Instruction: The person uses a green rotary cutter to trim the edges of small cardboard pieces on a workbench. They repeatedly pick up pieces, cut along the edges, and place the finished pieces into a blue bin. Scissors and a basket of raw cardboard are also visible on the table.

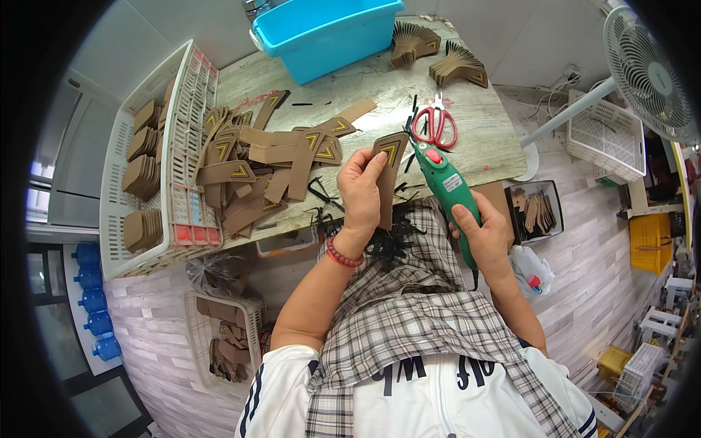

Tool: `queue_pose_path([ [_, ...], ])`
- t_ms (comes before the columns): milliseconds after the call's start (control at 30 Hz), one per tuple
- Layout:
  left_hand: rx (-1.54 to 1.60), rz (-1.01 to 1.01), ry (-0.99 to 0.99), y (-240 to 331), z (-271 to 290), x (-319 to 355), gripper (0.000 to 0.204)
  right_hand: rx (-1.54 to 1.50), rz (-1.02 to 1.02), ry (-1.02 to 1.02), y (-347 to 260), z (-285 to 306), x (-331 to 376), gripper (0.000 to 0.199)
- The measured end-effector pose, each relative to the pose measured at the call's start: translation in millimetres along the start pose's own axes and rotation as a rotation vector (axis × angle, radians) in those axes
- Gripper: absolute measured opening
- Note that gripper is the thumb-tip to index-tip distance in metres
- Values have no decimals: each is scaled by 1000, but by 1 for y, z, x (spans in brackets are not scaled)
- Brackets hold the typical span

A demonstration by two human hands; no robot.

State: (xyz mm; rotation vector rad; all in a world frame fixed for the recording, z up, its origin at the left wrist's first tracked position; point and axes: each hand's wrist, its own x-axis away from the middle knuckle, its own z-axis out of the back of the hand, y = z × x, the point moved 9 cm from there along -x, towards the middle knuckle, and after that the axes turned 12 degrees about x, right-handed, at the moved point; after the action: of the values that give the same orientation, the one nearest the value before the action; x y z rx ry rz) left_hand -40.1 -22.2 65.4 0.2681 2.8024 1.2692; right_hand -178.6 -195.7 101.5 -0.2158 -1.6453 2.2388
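Currently: trimming brown piece with green cutter

Risk noted: cutter tip [413, 140] close beside left thumb; slip off the piece's edge likely to nick fingers or gouge the yellow chevron. Black offcuts [387, 241] piling on the plaid cloth [409, 292], could snag. Left hand [361, 191] closed around brown chevron piece [389, 171], held upright at table edge [307, 215], thumb on its face. Right hand [482, 233] wrapped fully round green electric cutter [447, 184], nose touching piece's upper corner. Red scissors [435, 125] just beyond.
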Motion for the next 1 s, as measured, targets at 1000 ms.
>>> queue_pose_path([
  [1000, -446, 55, -276, 37, 4, -25, 10, 91, -10, -149, -6, 9, 3, 35],
])
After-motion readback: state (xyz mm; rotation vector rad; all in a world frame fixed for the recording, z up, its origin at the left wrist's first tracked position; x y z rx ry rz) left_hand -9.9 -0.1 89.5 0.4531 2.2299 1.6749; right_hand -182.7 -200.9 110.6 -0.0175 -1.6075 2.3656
